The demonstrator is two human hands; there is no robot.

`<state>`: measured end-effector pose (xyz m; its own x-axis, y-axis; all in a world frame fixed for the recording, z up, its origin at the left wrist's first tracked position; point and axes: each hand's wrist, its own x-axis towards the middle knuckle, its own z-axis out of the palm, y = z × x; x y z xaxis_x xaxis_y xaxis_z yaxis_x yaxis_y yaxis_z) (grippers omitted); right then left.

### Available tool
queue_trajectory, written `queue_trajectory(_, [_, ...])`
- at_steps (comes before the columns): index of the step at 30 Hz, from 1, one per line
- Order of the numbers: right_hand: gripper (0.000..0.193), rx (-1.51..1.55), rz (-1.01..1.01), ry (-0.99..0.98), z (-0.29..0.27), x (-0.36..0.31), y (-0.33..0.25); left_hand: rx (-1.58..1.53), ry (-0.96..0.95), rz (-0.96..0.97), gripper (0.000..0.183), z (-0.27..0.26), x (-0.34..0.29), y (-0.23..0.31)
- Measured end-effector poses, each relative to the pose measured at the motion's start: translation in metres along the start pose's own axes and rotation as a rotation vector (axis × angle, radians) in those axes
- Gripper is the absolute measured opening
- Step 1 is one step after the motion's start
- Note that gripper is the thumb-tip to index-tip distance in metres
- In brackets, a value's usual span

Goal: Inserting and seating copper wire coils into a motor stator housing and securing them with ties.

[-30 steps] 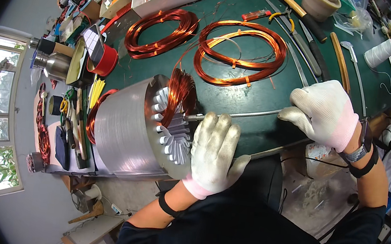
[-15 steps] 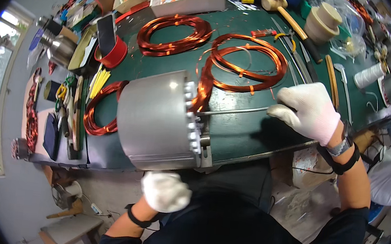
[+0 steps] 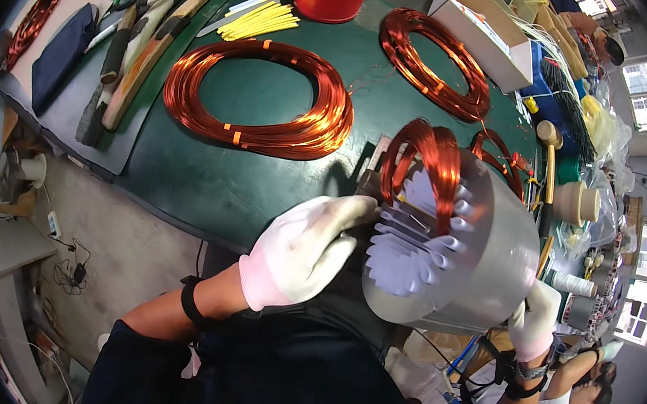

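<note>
on my left hand (image 3: pixel 298 247) and my right hand (image 3: pixel 535 315) i wear white gloves (image 3: pixel 282 255) with pink cuffs (image 3: pixel 260 283). a black strap (image 3: pixel 191 303) goes around each forearm (image 3: pixel 155 314), and on the right there is also a grey watch band (image 3: pixel 532 373). my shirt (image 3: pixel 279 384) is dark, with short sleeves (image 3: pixel 128 359).

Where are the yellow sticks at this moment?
Near the top of the head view, left of centre, the yellow sticks lie on the green table, just beyond the large copper coil and left of the red container.
</note>
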<state>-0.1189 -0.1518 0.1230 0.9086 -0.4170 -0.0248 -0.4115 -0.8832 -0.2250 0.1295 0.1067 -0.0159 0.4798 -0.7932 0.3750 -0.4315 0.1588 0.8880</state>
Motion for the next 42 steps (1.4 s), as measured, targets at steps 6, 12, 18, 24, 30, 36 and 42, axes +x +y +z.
queue_trajectory(6, [0.05,-0.017,-0.034,0.026,0.002,0.006,-0.001,0.04,0.034,0.069,0.046,0.0,0.002,-0.002])
queue_trajectory(12, [0.028,-0.095,-0.087,0.049,-0.003,0.005,-0.01,0.043,-0.051,0.039,0.049,0.006,0.008,0.003])
queue_trajectory(18, [0.016,-0.452,-0.251,0.145,-0.004,0.028,-0.021,0.158,-0.002,-0.19,0.055,-0.014,0.009,0.019])
queue_trajectory(24, [0.013,-0.318,-0.251,0.137,0.0,-0.004,-0.012,0.374,0.02,-0.138,0.039,-0.091,0.058,0.008])
queue_trajectory(30, [0.007,-0.33,-0.272,0.242,0.01,-0.016,-0.012,0.965,0.071,-0.038,0.033,-0.185,0.142,-0.063])
queue_trajectory(36, [0.011,-0.328,-0.242,0.299,0.014,-0.021,-0.012,1.042,-0.031,-0.155,0.018,-0.238,0.155,-0.148])
queue_trajectory(42, [0.027,-0.382,-0.275,0.423,0.014,-0.041,-0.001,1.14,-0.004,-0.238,0.017,-0.198,0.167,-0.106])
